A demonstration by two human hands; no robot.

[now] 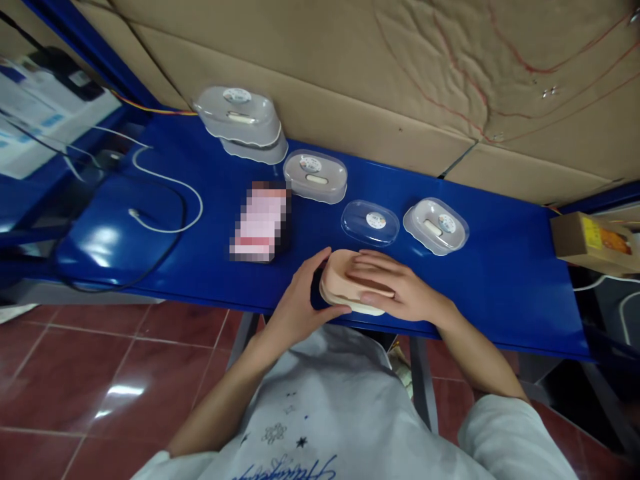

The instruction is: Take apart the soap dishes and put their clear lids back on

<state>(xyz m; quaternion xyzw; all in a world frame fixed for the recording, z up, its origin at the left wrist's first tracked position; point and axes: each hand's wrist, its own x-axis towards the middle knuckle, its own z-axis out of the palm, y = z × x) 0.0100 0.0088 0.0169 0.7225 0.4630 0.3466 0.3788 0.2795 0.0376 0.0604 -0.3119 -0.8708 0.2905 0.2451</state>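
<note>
One shared grip — left hand (294,301) cupping the side, right hand (407,288) spread over the top — holds a peach oval plastic box (339,268) at the glossy blue desk's (520,267) front edge, probably for steadiness, near a clear oval plastic lid (356,225).

Glossy blue tabletop (500,273), clear plastic lid (357,227)

In front of you, a blue table (505,280) meets a backing of creased brown cardboard (345,93) crossed by red wires (440,100), with blue posts (107,57) at the left and, below, a floor (75,373) of red tiles with pale joints reflecting white light.
</note>
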